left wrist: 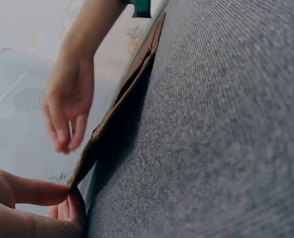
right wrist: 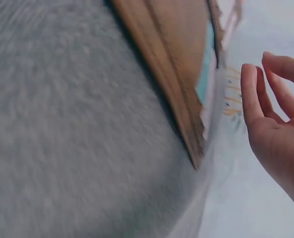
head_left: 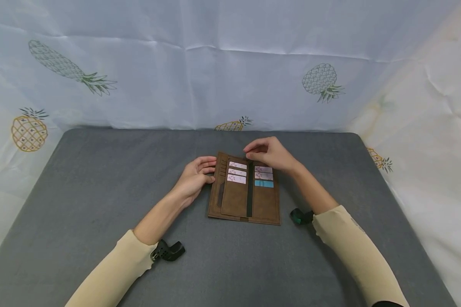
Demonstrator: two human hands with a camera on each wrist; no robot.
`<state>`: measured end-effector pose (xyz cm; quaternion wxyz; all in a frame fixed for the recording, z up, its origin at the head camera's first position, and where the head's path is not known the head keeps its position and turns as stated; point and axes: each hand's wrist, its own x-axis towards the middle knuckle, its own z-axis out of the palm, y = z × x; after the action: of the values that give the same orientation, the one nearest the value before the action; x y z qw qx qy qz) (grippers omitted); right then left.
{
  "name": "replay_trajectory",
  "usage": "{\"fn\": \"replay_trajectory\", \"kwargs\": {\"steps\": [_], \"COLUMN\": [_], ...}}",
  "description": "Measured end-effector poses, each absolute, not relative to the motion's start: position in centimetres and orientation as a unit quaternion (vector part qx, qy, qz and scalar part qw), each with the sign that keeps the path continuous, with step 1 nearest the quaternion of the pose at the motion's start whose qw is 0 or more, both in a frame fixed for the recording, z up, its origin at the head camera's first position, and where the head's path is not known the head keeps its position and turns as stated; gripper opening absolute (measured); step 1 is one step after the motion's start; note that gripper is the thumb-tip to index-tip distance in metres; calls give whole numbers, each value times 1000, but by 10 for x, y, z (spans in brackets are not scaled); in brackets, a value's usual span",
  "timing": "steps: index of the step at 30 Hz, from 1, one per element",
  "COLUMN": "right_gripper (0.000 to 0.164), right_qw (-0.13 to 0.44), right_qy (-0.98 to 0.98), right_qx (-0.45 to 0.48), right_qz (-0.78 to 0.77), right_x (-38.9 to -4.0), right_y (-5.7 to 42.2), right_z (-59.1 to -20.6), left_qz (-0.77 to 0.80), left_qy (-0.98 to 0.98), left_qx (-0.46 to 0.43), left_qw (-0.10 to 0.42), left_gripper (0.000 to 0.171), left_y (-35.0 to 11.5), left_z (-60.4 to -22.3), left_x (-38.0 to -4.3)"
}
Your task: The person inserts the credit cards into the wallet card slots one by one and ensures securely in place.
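Note:
An open brown wallet (head_left: 266,204) lies on the grey table, with a dark strip down its middle. Several pink-and-white cards (head_left: 237,179) show in its slots on both sides, and a blue card (head_left: 264,183) sits lowest on the right. At the left edge, my left hand (head_left: 193,178) pinches the wallet (left wrist: 98,130) between thumb and fingers; in the left wrist view that edge is raised off the cloth. My right hand (head_left: 272,154) hovers over the wallet's top edge, fingers bent loosely. The right wrist view shows nothing between its thumb and fingertips.
Grey cloth covers the table (head_left: 100,179). A white curtain (head_left: 223,85) with pineapple prints hangs behind the far edge and along the sides. Each forearm wears a black wrist camera (head_left: 169,250) near the beige sleeve.

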<state>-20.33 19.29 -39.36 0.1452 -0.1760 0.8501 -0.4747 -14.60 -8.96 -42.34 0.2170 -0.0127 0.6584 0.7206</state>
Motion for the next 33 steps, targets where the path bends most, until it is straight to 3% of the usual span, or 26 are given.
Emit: {"fn": "replay_trajectory", "kwargs": {"steps": [8, 17, 28, 33], "right_gripper": [32, 17, 16, 12], "right_qw": [116, 74, 53, -15], "right_qy": [855, 862, 879, 898], "right_qx": [-134, -129, -118, -140], "right_qz": [-488, -485, -458, -416], "right_x": [-193, -182, -165, -157], "right_y": [218, 238, 251, 264], "right_z": [-384, -389, -383, -377], "left_qz": [650, 575, 535, 491], "left_qy": [728, 785, 805, 829], "left_qx": [33, 97, 136, 174], "left_qw": [215, 211, 217, 203], "left_gripper": [67, 73, 76, 69], "left_y": [-96, -105, -110, -121], "left_z": [-423, -420, -418, -416], "left_x": [-147, -148, -151, -152]}}
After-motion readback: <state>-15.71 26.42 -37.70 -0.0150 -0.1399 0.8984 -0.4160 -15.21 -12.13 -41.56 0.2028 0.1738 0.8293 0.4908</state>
